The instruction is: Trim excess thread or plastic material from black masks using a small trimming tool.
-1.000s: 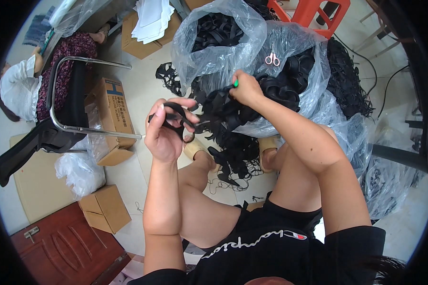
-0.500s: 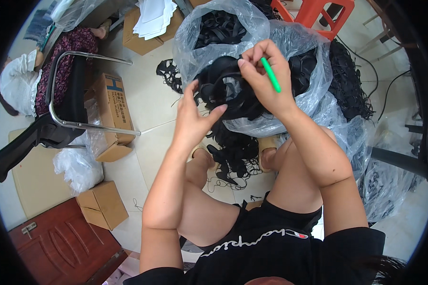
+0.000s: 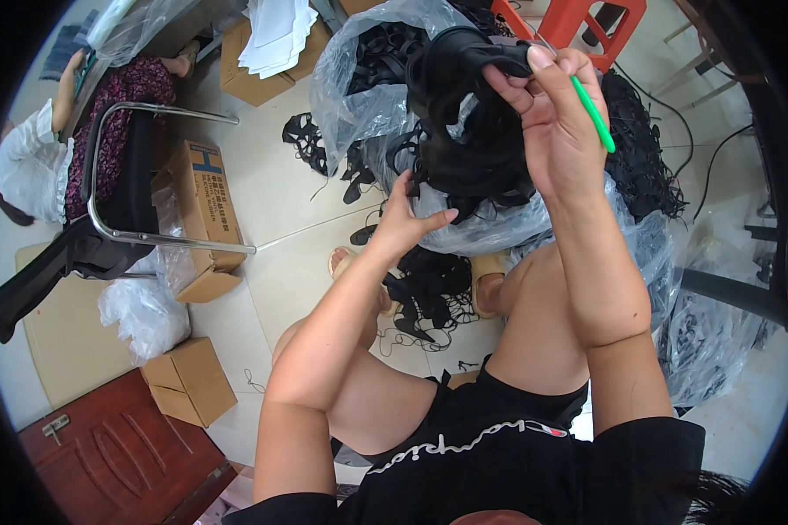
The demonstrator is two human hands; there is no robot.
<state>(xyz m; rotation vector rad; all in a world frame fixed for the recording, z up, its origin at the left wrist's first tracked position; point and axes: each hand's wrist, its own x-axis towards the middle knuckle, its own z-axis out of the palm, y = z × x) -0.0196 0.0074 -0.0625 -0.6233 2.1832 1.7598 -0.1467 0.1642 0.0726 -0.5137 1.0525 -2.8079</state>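
My right hand [image 3: 562, 109] is raised over the plastic bags. Its thumb and fingers pinch the end of a bunch of black, rubber-like looped pieces [image 3: 473, 157], which hangs down to the left. A slim tool with a bright green handle [image 3: 592, 114] is tucked in the same hand; its tip is hard to make out. Lower and to the left, my left hand [image 3: 411, 219] is open, thumb and fingers apart. Its fingertips are at the lower edge of the black pieces, and I cannot tell whether they touch.
Clear plastic bags [image 3: 337, 96] of black pieces stand before me. Black scraps [image 3: 429, 289] lie between my feet. A red stool [image 3: 617, 35] is behind the bags. Cartons [image 3: 206, 197] and a metal-framed chair [image 3: 105, 166] stand left, where another person [image 3: 35, 157] sits.
My right hand has moved up and right, lifting the black bunch. My left hand has shifted right and slightly down, and has come off the upper part of the bunch.
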